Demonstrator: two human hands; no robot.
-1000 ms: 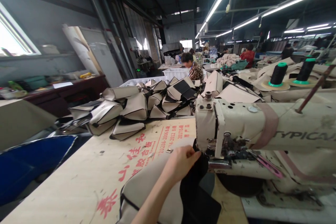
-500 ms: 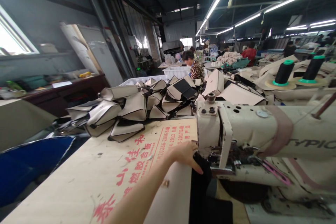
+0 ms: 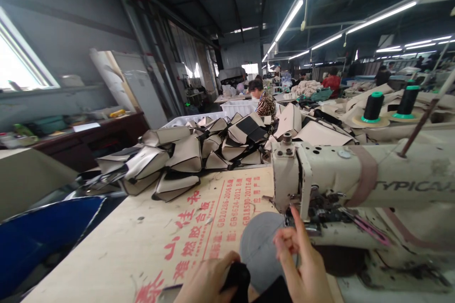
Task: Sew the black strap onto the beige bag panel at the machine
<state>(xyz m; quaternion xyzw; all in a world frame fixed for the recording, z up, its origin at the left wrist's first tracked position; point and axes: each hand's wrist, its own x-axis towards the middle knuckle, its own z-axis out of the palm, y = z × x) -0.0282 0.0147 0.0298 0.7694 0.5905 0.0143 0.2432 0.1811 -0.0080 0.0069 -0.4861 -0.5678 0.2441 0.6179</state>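
Observation:
At the bottom centre my left hand (image 3: 213, 278) is closed on black fabric (image 3: 239, 280). To its right, my right hand (image 3: 302, 260) is raised beside the needle area of the sewing machine (image 3: 320, 175), index finger stretched up and the other fingers partly bent; nothing shows between them. A round grey disc (image 3: 261, 246) lies between the hands at the plywood board's edge, left of the machine. More black fabric is at the bottom, between the hands.
Cream bags with black trim (image 3: 185, 151) are piled behind the plywood board (image 3: 142, 241). A blue container (image 3: 50, 241) stands at left. Thread cones (image 3: 373, 106) rise behind the machine. A person in a patterned top (image 3: 265, 104) sits beyond the pile.
My left hand has moved from beside the needle area to the bottom centre, with black fabric in it. My right hand has come into view. The grey disc now shows.

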